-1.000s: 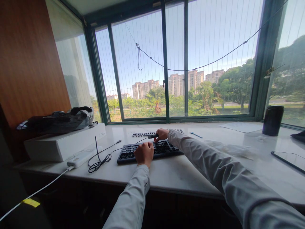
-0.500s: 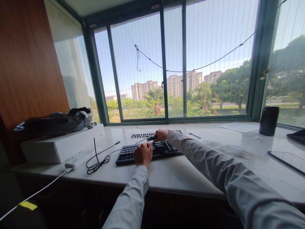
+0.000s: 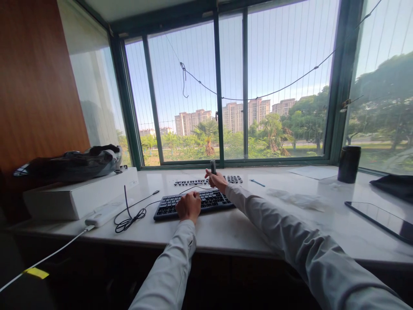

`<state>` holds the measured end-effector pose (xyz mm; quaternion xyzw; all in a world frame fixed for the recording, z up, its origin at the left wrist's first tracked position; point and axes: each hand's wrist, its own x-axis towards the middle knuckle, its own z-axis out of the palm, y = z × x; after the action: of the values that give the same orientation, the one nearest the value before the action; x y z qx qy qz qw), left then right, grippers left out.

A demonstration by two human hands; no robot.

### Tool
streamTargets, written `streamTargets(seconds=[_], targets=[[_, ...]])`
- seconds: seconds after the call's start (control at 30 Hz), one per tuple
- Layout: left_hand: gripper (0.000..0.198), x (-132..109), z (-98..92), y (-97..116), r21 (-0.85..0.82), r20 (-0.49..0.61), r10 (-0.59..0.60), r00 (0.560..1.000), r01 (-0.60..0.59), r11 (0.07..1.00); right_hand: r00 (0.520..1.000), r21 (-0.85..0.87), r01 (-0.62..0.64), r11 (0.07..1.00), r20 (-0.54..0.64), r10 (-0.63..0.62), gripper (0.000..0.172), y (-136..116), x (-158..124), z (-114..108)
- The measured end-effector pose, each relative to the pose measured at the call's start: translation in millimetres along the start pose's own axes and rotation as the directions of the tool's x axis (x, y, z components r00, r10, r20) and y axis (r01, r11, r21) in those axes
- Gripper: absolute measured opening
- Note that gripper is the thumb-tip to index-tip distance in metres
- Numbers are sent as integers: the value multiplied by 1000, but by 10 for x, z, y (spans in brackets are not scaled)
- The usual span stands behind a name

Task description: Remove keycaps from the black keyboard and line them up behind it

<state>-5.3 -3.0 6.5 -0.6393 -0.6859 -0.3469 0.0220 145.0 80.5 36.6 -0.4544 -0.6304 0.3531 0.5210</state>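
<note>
A black keyboard (image 3: 171, 206) lies on the white countertop, and parts of its key rows show on both sides of my hands. My left hand (image 3: 189, 206) is closed at the keyboard's near edge, steadying it; its fingertips are hidden. Above the keyboard's far side, my right hand (image 3: 217, 181) is closed round a small black brush (image 3: 213, 167) that points upward, apart from the keys. Behind the keyboard lie rows of loose keycaps (image 3: 190, 183). A thin black cable (image 3: 130, 224) runs from the keyboard to a coil on its left.
At left, a white box (image 3: 77, 196) carries a dark bag (image 3: 71, 165), with a white power strip (image 3: 103, 214) before it. Rightward lie a blue stick-like tool (image 3: 257, 183), clear plastic wrap (image 3: 298, 199), a paper sheet (image 3: 312, 172), a black cylinder (image 3: 349, 164) and a tablet (image 3: 379, 219).
My right hand has lifted from the keys and turned the brush from lying sideways to upright. My left hand stays at the keyboard. The whole view has shifted slightly.
</note>
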Motion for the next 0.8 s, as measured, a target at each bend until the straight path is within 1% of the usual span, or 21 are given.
streamTargets(seconds=[0.03,0.1,0.13,0.2,0.33,0.5,0.63,0.8], targets=[[45,-4,-2,0,0,6,14,1000,-14,1000,999,105,-15,994,-47,20,58,20,-29,45],[44,-7,5,-2,2,17,41,999,-41,999,990,262,-32,965,-123,66,54,56,-81,134],[44,-6,14,-5,4,21,50,999,-51,999,985,322,-43,946,-143,93,52,72,-103,175],[44,2,38,-14,14,28,62,998,-62,998,980,406,-71,911,-141,139,50,97,-137,240],[43,22,75,-34,29,46,78,996,-80,996,979,460,-99,883,-113,169,47,119,-161,308],[42,20,65,-35,34,55,97,994,-99,994,984,539,-51,841,-119,136,51,118,-131,374],[42,18,60,-34,30,73,106,992,-108,994,986,628,-25,778,-112,122,54,147,-104,446],[42,38,84,-58,22,63,112,992,-114,993,987,745,-48,666,-68,147,50,187,-98,488]])
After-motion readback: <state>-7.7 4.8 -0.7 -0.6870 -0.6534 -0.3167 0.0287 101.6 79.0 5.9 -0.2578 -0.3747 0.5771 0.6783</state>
